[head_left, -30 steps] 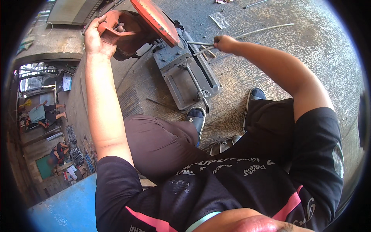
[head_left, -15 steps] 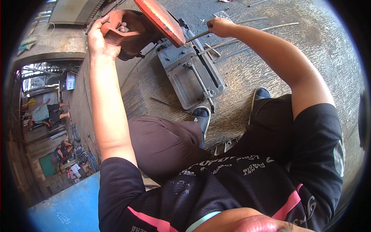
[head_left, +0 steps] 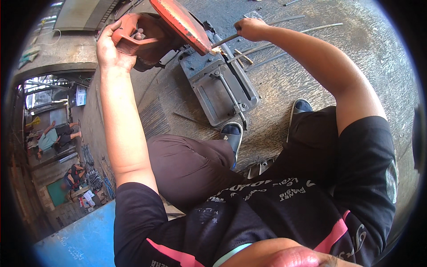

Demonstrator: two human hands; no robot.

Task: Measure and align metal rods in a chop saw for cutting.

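Observation:
My left hand [head_left: 114,50] is wrapped round the D-shaped handle of an orange-red cut-off saw [head_left: 180,24], whose worn blade guard slants over the base. My right hand [head_left: 251,29] grips a thin metal rod [head_left: 226,40], palm down, to the right of the guard. The rod's near end runs in under the guard's lower tip, where a small bright yellow glow like sparks shows. Below lies the saw's grey metal base [head_left: 217,93] with its clamp screw [head_left: 229,91]. The guard hides the blade.
More long rods [head_left: 311,29] lie on the rough floor at the right. Dark grit covers the floor around the saw. My sandalled feet stand near the base. At the left, two people [head_left: 55,135] sit beyond a blue panel [head_left: 82,236], with bundled rods near them.
My left hand and the saw's handle have shifted slightly left and down. My right hand has moved slightly left with the rod. The yellow glow at the rod's end is brighter.

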